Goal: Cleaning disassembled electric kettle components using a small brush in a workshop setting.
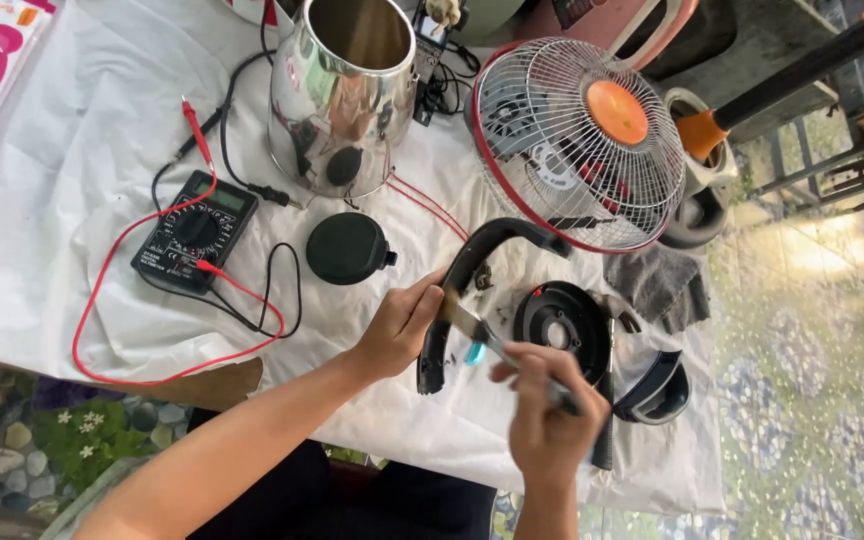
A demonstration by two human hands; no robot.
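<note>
- Left hand point(399, 328) grasps the black handle point(467, 280) — curved, arching toward one o'clock.
- Right hand point(544, 405) clenched on a brush point(472, 325), bristles touching the handle.
- Meter point(194, 232) at nine o'clock.

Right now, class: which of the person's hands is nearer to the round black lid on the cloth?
Left. The left hand grips the black handle just below-right of the round black lid; the right hand, holding a brush, is farther off.
</note>
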